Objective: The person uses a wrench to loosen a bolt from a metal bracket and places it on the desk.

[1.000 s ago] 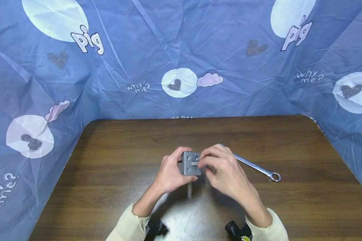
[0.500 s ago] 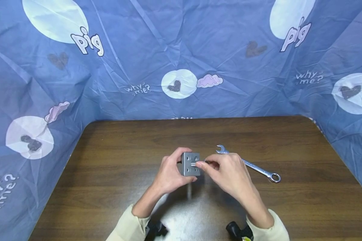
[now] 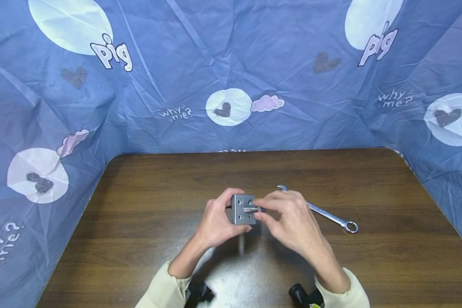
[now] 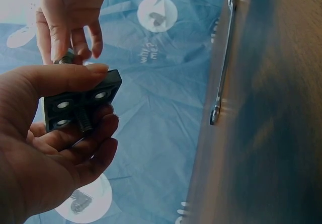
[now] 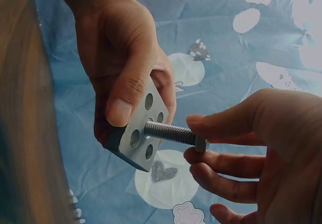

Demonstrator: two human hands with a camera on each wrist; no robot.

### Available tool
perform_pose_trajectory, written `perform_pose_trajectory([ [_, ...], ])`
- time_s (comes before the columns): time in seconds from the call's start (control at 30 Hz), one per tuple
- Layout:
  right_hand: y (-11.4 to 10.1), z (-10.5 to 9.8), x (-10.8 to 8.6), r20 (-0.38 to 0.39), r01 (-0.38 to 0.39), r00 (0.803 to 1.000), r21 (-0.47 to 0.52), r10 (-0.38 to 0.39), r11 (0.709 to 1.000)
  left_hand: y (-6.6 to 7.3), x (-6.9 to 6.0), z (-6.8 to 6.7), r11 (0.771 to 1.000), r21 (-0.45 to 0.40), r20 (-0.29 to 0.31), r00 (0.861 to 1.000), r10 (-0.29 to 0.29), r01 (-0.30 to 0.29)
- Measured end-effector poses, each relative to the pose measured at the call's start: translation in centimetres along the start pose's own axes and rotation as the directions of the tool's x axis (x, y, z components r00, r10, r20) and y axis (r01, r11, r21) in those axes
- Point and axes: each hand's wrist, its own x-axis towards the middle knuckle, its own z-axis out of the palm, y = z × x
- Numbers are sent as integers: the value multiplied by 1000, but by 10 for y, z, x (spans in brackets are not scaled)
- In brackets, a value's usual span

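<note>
My left hand (image 3: 217, 220) grips a grey square metal plate (image 3: 243, 209) by its edges, thumb on one side and fingers on the other. A threaded hex bolt (image 5: 171, 132) passes through the plate's middle hole, among several other round holes. In the left wrist view the bolt's threaded end (image 4: 84, 119) pokes out of the far face. My right hand (image 3: 292, 218) pinches the bolt at its hex head (image 5: 202, 142) between thumb and fingers. A stretch of thread shows between the head and the plate.
A combination wrench (image 3: 331, 217) lies on the brown wooden table (image 3: 158, 179), right of and partly behind my right hand. Blue printed cloth (image 3: 185, 77) surrounds the table at the back and sides. Black wrist mounts (image 3: 302, 295) sit by the sleeves.
My right fingers shift their hold around the bolt head, rolling over it and back, as in turning. The left hand and plate stay nearly still. The wrench has not moved.
</note>
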Motion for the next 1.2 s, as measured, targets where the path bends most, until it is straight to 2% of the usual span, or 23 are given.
perform_pose_trajectory([
  [0.27, -5, 5, 1, -60, 11, 998, 30, -9, 999, 0, 1, 0, 1000, -7, 1, 1000, 2, -2],
  [0.37, -5, 6, 2, -80, 40, 996, 49, -36, 998, 1, 1, 0, 1000, -6, 1, 1000, -4, 4],
  [0.53, -2, 6, 1, -63, 83, 995, 52, -79, 995, 1, 1, 0, 1000, -4, 2, 1000, -4, 4],
  [0.6, -2, 4, 1, -24, 45, 999, 45, -44, 998, 0, 0, 0, 1000, -7, 3, 1000, 3, -3],
  [0.7, -3, 0, 1, 28, -71, 997, 27, 70, 997, 0, 0, 0, 1000, -11, 1, 1000, 5, -5],
  [0.83, -5, -2, 1, 80, -230, 969, -47, 234, 972, 0, 1, 0, 1000, -20, -1, 1000, -4, 4],
  [0.93, -6, -2, 2, 106, -295, 947, -95, 304, 951, 0, 1, 0, 1000, -26, -1, 1000, -12, 12],
  [1.03, -7, -2, 2, 113, -317, 939, -93, 326, 944, 1, 0, 0, 1000, -23, -1, 1000, -17, 17],
  [1.2, -6, -2, 2, 97, -246, 963, -76, 253, 966, 1, 0, -1, 1000, -3, 9, 1000, -15, 15],
])
